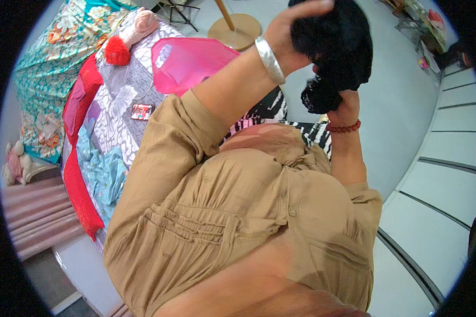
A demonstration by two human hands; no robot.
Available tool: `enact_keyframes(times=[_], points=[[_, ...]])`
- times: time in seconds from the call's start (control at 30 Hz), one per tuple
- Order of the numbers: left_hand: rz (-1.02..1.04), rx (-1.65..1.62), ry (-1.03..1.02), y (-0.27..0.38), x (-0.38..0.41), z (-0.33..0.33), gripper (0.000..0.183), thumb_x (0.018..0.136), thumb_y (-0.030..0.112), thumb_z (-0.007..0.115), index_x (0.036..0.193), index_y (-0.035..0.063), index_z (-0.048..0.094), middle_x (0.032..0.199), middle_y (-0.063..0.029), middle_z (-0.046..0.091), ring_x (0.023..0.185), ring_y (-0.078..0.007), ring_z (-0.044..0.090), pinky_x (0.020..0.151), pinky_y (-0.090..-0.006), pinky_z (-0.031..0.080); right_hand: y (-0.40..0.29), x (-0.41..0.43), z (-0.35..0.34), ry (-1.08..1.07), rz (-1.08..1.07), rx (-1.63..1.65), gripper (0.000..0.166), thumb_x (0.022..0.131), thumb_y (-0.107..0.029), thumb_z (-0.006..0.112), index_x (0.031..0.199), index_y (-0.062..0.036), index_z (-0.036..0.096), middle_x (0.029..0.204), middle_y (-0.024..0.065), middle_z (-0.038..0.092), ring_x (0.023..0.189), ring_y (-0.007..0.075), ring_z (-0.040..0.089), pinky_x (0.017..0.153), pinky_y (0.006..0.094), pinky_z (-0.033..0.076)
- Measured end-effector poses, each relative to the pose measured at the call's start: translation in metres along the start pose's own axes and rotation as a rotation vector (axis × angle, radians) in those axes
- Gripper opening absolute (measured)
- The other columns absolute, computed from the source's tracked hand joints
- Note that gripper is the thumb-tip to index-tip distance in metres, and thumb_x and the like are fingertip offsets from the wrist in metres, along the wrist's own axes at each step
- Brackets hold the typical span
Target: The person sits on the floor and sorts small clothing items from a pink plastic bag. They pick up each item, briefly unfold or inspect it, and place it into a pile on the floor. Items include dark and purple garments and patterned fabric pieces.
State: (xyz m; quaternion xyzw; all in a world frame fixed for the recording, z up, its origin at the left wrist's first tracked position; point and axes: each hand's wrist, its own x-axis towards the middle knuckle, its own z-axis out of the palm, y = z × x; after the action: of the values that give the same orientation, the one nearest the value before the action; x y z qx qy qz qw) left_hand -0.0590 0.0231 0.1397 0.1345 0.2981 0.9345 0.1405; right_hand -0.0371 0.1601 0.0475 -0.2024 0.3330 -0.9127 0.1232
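A bunched black cloth item (333, 43), with what looks like a lacy lower edge, is raised in front of me between both hands. My left hand (287, 41), with a silver bangle at the wrist, grips its left side, thumb across the top. Below and to the right, my right hand (348, 106) holds the lower end; a red beaded bracelet circles that wrist. The cloth covers most fingers of both hands. Black-and-white patterned fabric (267, 105) shows beneath my arms, next to my tan garment (238, 190).
Left is a bed with a patterned sheet (115, 107), holding a pink translucent sheet or bag (194, 63), a phone-like device (142, 111), a red pom-pom (117, 50) and blue clothing (101, 170). A stand's round wooden base (238, 31) is ahead; white panels (444, 178) line the right.
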Motion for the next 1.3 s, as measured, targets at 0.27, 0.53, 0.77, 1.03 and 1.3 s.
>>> enact_keyframes(times=[0.27, 0.53, 0.77, 1.03, 1.3], points=[[-0.151, 0.243, 0.133, -0.052, -0.023, -0.067, 0.035, 0.067, 0.006, 0.057, 0.100, 0.0044, 0.047, 0.091, -0.0085, 0.054, 0.081, -0.0188, 0.054, 0.073, -0.0312, 0.044, 0.002, -0.028, -0.065, 0.344, 0.016, 0.197, 0.049, 0.069, -0.023, 0.050, 0.112, -0.0021, 0.039, 0.109, 0.0122, 0.045, 0.100, 0.0270, 0.042, 0.085, 0.0393, 0.034], [-0.150, 0.381, 0.218, -0.062, -0.044, -0.095, 0.056, 0.057, -0.012, 0.058, 0.107, 0.0042, 0.039, 0.097, -0.0065, 0.051, 0.088, -0.0174, 0.050, 0.078, -0.0288, 0.041, -0.014, -0.037, -0.080, 0.482, -0.062, 0.097, 0.046, 0.072, -0.022, 0.048, 0.110, 0.0012, 0.040, 0.111, 0.0142, 0.043, 0.102, 0.0281, 0.041, 0.089, 0.0402, 0.031], [-0.152, 0.462, 0.204, -0.071, -0.062, -0.098, 0.061, 0.056, -0.013, 0.057, 0.111, 0.0044, 0.037, 0.102, -0.0047, 0.048, 0.095, -0.0162, 0.045, 0.083, -0.0301, 0.036, -0.033, -0.037, -0.085, 0.587, -0.201, 0.117, 0.053, 0.070, -0.040, 0.049, 0.103, 0.0015, 0.047, 0.105, 0.0155, 0.048, 0.095, 0.0303, 0.046, 0.082, 0.0414, 0.036], [-0.352, 0.558, 0.241, -0.093, -0.078, -0.105, 0.040, 0.056, 0.001, 0.068, 0.091, 0.0013, 0.048, 0.083, -0.0033, 0.055, 0.076, -0.0111, 0.051, 0.070, -0.0230, 0.041, -0.046, -0.038, -0.098, 0.402, -0.155, 0.384, 0.057, 0.073, -0.048, 0.039, 0.094, 0.0031, 0.053, 0.099, 0.0172, 0.051, 0.091, 0.0319, 0.048, 0.081, 0.0425, 0.035], [-0.117, 0.707, 0.449, -0.097, -0.075, -0.122, 0.022, 0.061, -0.001, 0.063, 0.080, 0.0035, 0.051, 0.074, -0.0026, 0.055, 0.067, -0.0105, 0.052, 0.064, -0.0216, 0.043, -0.043, -0.041, -0.137, 0.118, -0.191, 0.284, 0.056, 0.076, -0.046, 0.034, 0.096, 0.0036, 0.050, 0.101, 0.0193, 0.049, 0.094, 0.0317, 0.046, 0.082, 0.0434, 0.034]])
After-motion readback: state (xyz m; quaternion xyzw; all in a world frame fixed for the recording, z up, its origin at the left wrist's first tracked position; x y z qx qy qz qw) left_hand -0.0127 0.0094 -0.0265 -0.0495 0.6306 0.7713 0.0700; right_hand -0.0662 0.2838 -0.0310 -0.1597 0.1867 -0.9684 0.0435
